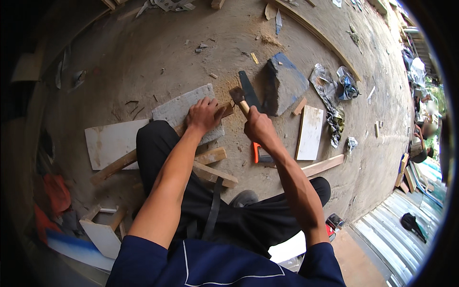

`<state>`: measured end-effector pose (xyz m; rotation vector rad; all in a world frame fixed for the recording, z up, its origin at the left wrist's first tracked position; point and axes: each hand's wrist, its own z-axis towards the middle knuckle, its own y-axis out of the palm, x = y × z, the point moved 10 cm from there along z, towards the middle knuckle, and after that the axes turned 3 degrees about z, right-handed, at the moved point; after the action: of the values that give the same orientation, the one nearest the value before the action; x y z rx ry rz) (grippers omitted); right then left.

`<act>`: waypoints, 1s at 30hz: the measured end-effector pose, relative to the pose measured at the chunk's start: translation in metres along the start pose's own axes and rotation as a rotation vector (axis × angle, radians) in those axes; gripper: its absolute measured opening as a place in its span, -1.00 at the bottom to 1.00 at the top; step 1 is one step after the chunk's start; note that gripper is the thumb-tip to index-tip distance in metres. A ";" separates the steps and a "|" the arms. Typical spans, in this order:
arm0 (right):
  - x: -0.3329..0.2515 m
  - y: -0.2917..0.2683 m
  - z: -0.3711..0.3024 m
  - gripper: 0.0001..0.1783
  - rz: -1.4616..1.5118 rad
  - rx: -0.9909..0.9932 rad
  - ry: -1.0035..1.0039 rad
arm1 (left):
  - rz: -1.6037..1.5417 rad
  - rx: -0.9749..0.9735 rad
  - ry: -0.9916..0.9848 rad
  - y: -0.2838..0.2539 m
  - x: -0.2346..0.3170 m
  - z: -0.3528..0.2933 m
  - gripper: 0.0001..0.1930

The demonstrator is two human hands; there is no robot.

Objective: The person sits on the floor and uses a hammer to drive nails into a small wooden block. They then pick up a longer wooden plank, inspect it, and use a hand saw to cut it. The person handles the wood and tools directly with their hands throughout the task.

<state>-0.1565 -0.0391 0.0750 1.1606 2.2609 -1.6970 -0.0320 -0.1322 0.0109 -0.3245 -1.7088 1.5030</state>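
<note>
My right hand (pixel 261 128) grips a hammer (pixel 244 106) by its light wooden handle. The dark hammer head is just above the end of a brown piece of wood (pixel 226 110); I cannot tell whether they touch. My left hand (pixel 204 115) presses that wood down with curled fingers on a grey concrete block (pixel 173 107). Just beyond the hammer lies a handsaw (pixel 248 89), its dark blade on the ground and its orange handle nearer my right forearm. Part of the wood is hidden under my left hand.
A large blue-stained stone (pixel 289 86) stands right of the saw. White boards (pixel 310 134) (pixel 110 142) lie on both sides. Wood offcuts (pixel 210 156) are between my knees, and crumpled plastic (pixel 330 91) sits farther right. Corrugated metal sheets (pixel 389 225) and people (pixel 423 134) are at the far right.
</note>
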 end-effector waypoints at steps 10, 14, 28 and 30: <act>-0.032 -0.048 0.016 -0.82 0.201 0.170 -0.106 | 0.001 0.023 0.002 -0.001 -0.002 -0.001 -0.61; 0.003 -0.009 0.010 -0.80 0.084 0.033 -0.028 | -0.009 -0.017 -0.004 0.001 0.003 0.001 -0.64; 0.022 -0.006 0.021 -0.78 0.043 0.020 0.024 | -0.019 -0.053 -0.024 0.009 0.001 0.002 -0.56; -0.004 -0.027 0.028 -0.79 0.081 0.051 -0.014 | -0.032 -0.090 -0.049 0.011 -0.009 0.000 -0.53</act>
<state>-0.1806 -0.0678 0.0875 1.2288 2.1435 -1.7371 -0.0300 -0.1350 -0.0031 -0.3086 -1.8155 1.4240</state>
